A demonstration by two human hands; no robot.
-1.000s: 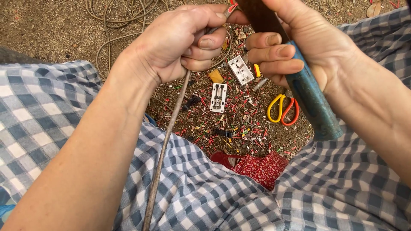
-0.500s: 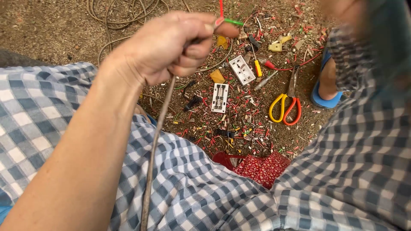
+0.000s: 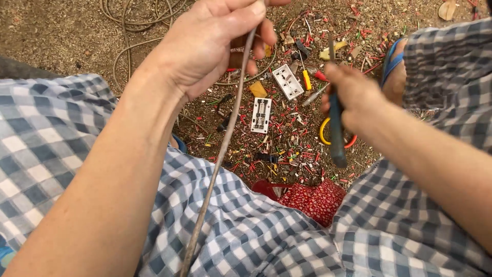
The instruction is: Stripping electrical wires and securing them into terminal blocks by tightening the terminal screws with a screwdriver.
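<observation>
Grey cable [image 3: 225, 133] runs from our lap up into our left hand [image 3: 205, 46], fingers curled tight round it. Our right hand [image 3: 353, 97], blurred, fist wrapped on a blue-handled tool [image 3: 336, 133]. Below on dirt: white socket plate [image 3: 261, 115], yellow-handled scissors [image 3: 325, 134] partly hidden by right hand, wire scraps [image 3: 287, 149].

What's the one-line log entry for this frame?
left hand: grips grey cable | right hand: holds blue-handled tool | ground: white socket plates, wire scraps
</observation>
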